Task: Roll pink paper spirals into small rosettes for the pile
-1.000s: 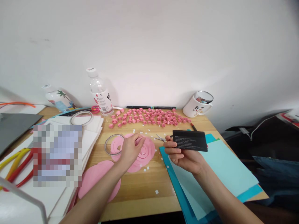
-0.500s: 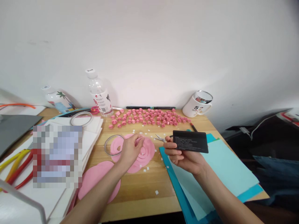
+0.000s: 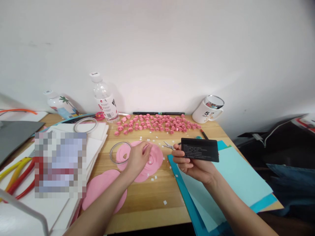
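Printed side facing me, a black card [image 3: 200, 150] is gripped between the thumb and fingers of my right hand [image 3: 194, 167], raised above blue paper sheets [image 3: 233, 173]. My left hand [image 3: 137, 159] is pinched closed over a spiral-cut pink paper circle [image 3: 155, 157]; what its fingertips hold is too small to make out. Beside that hand lies a silver tape ring [image 3: 112, 152], overlapping the pink paper. More pink paper circles [image 3: 105, 186] lie under my left forearm. Small scissors [image 3: 168, 145] lie behind my right hand, which hides part of them.
Many rolled pink paper flowers [image 3: 152, 124] cover the back of the wooden table [image 3: 152, 216]. White paper bits are scattered around. A plastic bottle [image 3: 108, 105], a white mug [image 3: 205, 113] and a black pen [image 3: 157, 113] stand or lie near the wall. Red-handled pliers [image 3: 22, 177] rest at left.
The black card and my right hand have shifted very slightly left. My left hand stays where it was, still pinched closed.
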`<state>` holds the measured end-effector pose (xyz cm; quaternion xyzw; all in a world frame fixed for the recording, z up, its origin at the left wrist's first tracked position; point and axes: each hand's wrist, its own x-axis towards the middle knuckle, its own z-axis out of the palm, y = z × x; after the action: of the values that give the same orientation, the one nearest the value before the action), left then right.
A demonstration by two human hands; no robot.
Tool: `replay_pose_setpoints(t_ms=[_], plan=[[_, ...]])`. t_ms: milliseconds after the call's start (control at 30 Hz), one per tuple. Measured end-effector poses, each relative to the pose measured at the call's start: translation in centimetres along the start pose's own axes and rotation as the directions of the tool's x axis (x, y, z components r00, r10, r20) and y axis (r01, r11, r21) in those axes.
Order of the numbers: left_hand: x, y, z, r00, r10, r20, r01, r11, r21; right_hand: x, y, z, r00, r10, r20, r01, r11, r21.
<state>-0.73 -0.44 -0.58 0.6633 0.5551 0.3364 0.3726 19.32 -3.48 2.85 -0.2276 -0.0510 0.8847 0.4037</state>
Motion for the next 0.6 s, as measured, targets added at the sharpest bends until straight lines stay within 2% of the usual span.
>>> replay_pose_setpoints(t_ms=[167,233,267,300,367,433,467,500,533,600], plan=[[-0.1,-0.1,0.1,0.998,0.062,-0.007,-0.061,0.998,0.03,0.1,0.2,-0.1,0.993,-0.044,-0.113,0.034,0.995,-0.089],[-0.2,-0.2,0.1,0.998,0.06,-0.006,-0.059,0.997,0.047,0.1,-0.3,-0.5,0.965,-0.161,-0.209,0.119,0.972,-0.201],[-0.1,-0.2,0.1,0.998,0.058,-0.009,-0.058,0.997,0.058,0.0,-0.7,-0.9,0.926,-0.272,-0.262,0.194,0.938,-0.288],[-0.1,-0.2,0.0,0.998,0.062,-0.018,-0.061,0.996,0.069,-0.1,-1.3,-1.5,0.857,-0.416,-0.306,0.282,0.874,-0.396],[-0.1,-0.2,0.0,0.994,0.097,-0.054,-0.092,0.992,0.089,-0.6,-2.7,-2.9,0.617,-0.711,-0.336,0.425,0.661,-0.619],[0.0,-0.3,0.0,0.986,0.144,-0.085,-0.135,0.986,0.1,-1.4,-4.2,-4.5,0.364,-0.888,-0.28,0.428,0.426,-0.797],[0.0,-0.3,0.0,0.983,0.158,-0.096,-0.148,0.984,0.099,-1.8,-4.8,-5.2,0.267,-0.936,-0.229,0.387,0.322,-0.864],[0.0,-0.3,0.0,0.981,0.166,-0.101,-0.156,0.983,0.095,-2.3,-5.2,-5.8,0.201,-0.961,-0.19,0.326,0.248,-0.912],[0.1,-0.3,0.1,0.98,0.169,-0.107,-0.159,0.983,0.094,-2.6,-5.6,-6.3,0.164,-0.973,-0.16,0.266,0.2,-0.943],[0.1,-0.4,0.2,0.978,0.172,-0.118,-0.161,0.982,0.098,-3.1,-6.1,-7.1,0.121,-0.987,-0.108,0.201,0.131,-0.971]])
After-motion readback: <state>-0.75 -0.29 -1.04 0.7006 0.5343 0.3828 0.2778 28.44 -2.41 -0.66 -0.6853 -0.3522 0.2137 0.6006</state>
